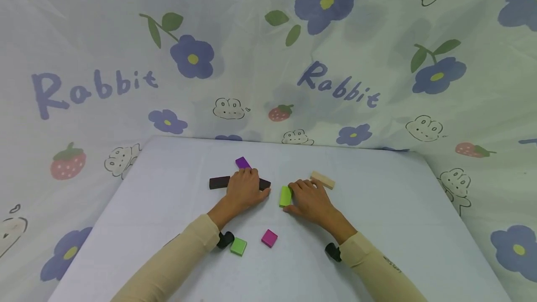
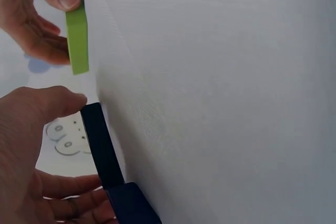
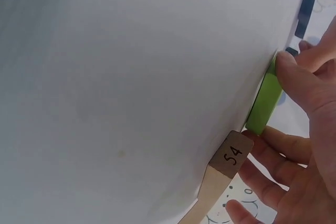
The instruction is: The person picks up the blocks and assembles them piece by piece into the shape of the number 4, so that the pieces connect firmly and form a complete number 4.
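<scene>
Right wrist only: "54" [image 3: 232, 155] on wooden block [image 3: 216, 176]; hands, left [image 1: 242, 188] round dark block [image 2: 102, 144], right [image 1: 311, 200] round lime block [image 3: 264, 103]

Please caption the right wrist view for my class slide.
Right hand gripping a green block beside a wooden block numbered 54.

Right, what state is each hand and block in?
Left hand: gripping a block
Right hand: pinching a block
Right dark block: gripped, partly covered
Left dark block: lying, partly covered
Purple block: lying, partly covered
Lime block: pinched
Wooden block: lying
Green block: lying, not held
Magenta block: lying, not held
</scene>
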The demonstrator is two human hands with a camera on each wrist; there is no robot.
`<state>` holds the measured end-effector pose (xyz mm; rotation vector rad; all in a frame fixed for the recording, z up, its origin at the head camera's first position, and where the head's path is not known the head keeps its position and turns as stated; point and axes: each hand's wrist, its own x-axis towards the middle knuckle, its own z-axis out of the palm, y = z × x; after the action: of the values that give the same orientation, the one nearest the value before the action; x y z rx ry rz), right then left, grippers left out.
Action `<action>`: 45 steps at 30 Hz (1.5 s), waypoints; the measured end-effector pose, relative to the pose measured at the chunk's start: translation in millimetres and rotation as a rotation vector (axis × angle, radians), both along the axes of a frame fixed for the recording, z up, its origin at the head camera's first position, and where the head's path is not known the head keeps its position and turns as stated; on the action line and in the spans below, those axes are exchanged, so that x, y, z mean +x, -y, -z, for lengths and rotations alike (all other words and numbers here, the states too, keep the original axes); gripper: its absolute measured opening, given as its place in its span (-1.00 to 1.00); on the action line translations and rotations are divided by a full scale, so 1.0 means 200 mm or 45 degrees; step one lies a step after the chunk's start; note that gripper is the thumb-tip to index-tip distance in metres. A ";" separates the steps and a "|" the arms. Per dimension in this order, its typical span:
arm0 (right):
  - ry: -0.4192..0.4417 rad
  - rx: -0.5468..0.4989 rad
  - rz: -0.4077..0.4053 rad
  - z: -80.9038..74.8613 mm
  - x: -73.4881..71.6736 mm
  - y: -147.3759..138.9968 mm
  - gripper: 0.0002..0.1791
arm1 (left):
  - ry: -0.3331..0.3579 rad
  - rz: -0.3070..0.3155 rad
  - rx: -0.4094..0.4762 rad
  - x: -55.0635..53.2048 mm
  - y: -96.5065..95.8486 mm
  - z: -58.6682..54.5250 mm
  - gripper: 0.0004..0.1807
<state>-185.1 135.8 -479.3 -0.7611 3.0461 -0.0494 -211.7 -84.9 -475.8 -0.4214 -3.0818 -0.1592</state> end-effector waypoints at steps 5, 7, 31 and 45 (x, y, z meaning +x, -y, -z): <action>0.003 -0.006 0.000 -0.01 0.00 0.00 -0.22 | 0.010 0.021 0.084 0.00 0.01 0.00 -0.21; 0.009 -0.008 0.006 -0.01 0.01 0.00 -0.22 | 0.016 0.033 0.129 0.00 0.01 0.00 -0.23; 0.029 -0.142 -0.122 -0.05 0.16 -0.06 -0.21 | 0.166 0.475 0.505 -0.01 0.05 0.01 -0.33; 0.076 -0.049 -0.210 -0.02 0.29 -0.03 -0.19 | 0.263 0.583 0.527 0.06 0.05 0.02 -0.35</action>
<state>-126.2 141.1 -474.5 -0.9918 2.9225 -0.1279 -200.1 -95.6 -479.7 -1.1287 -2.9577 -0.8775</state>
